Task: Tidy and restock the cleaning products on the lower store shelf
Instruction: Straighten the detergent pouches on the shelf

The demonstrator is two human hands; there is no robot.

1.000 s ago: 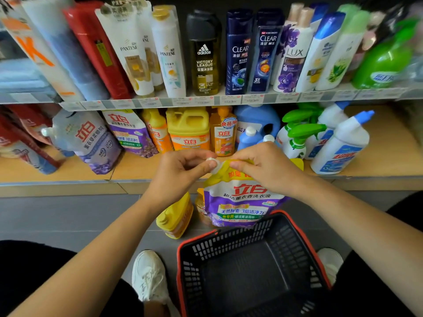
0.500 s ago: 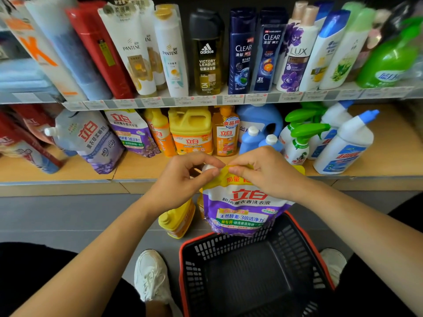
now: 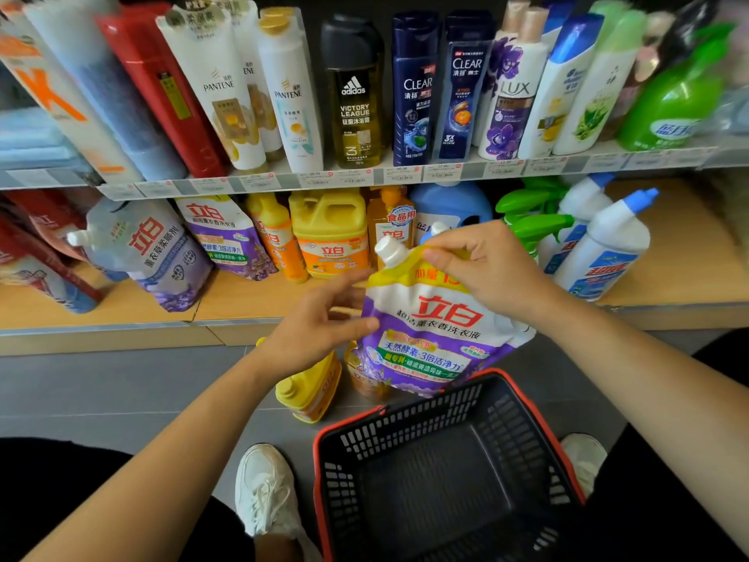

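Nearest me sits the basket (image 3: 425,413) on the floor (image 3: 121,383). Above its far rim, my right grip (image 3: 486,273) pinches the top edge of the pouch (image 3: 429,330), held upright; my left grip (image 3: 324,324), fingers loose and apart, touches its side. Beyond lies the lower shelf (image 3: 243,298), stocked with bottles (image 3: 330,233).

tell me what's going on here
A person is restocking a store shelf. The right hand pinches the top of a purple detergent pouch, just beside its white cap, holding it above the far rim of a black basket on the floor. The left hand is open at the pouch's left edge. A yellow bottle sits on the floor beside the basket, and a matching pouch stands on the lower shelf.
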